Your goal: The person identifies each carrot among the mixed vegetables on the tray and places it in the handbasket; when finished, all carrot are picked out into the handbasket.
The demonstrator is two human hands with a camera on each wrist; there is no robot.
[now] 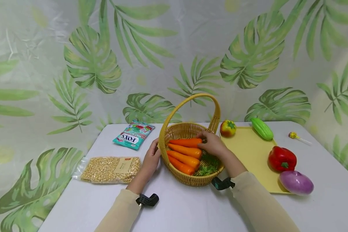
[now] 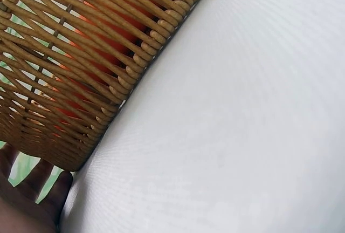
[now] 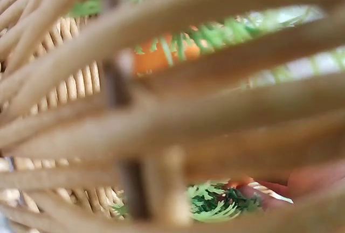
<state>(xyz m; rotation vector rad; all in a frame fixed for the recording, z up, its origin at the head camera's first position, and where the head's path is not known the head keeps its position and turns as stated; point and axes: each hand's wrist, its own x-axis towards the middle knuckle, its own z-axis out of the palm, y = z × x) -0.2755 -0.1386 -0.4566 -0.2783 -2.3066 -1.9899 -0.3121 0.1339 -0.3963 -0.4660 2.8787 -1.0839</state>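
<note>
A wicker basket (image 1: 188,180) with a tall arched handle stands mid-table, holding several orange carrots (image 1: 185,159) with green leafy tops (image 1: 207,169). My left hand (image 1: 150,159) holds the basket's left side near the foot of the handle. In the left wrist view its fingers (image 2: 35,182) lie against the woven outer wall, their tips partly hidden. Reaching inside over the right rim, my right hand (image 1: 213,145) pinches the thick end of the farthest carrot (image 1: 184,142). Blurred weave fills the right wrist view, with green leaves (image 3: 215,203) showing through and the hand mostly hidden.
Left of the basket lie a teal candy bag (image 1: 134,134) and a clear pack of yellow grains (image 1: 110,169). On the right, a yellow tray (image 1: 249,148) has a red-yellow fruit (image 1: 228,128), green cucumber-like vegetable (image 1: 262,129), red pepper (image 1: 282,159) and purple onion (image 1: 296,182) around its edges; a lollipop (image 1: 299,137) lies beyond.
</note>
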